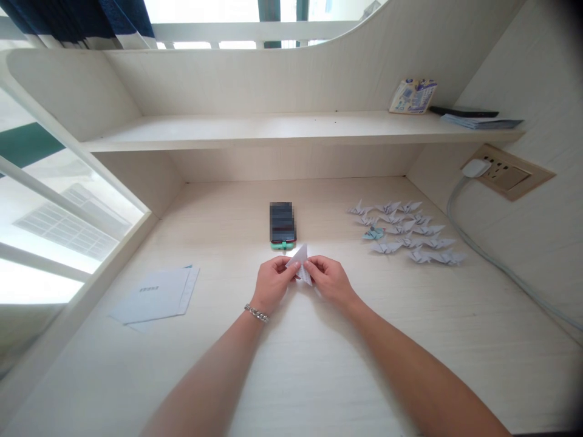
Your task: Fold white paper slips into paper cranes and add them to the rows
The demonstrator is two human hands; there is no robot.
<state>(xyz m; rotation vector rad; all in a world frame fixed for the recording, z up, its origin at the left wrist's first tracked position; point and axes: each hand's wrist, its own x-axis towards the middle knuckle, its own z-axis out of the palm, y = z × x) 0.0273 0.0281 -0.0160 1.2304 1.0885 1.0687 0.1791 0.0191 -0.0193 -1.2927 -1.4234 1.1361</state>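
Between left hand (273,282) and right hand (328,280), folded paper (299,261) partly hidden

matt folded paper (299,264), smooth pale laminate desk (364,364), shiny metal bracelet (256,313).

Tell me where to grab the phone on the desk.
Pinch the phone by its two long edges, coming from the left side, probably. It lies flat, long axis pointing away, so those edges are the narrow span; its near end sits close to the folded paper held by the left hand and right hand, so that side looks crowded.
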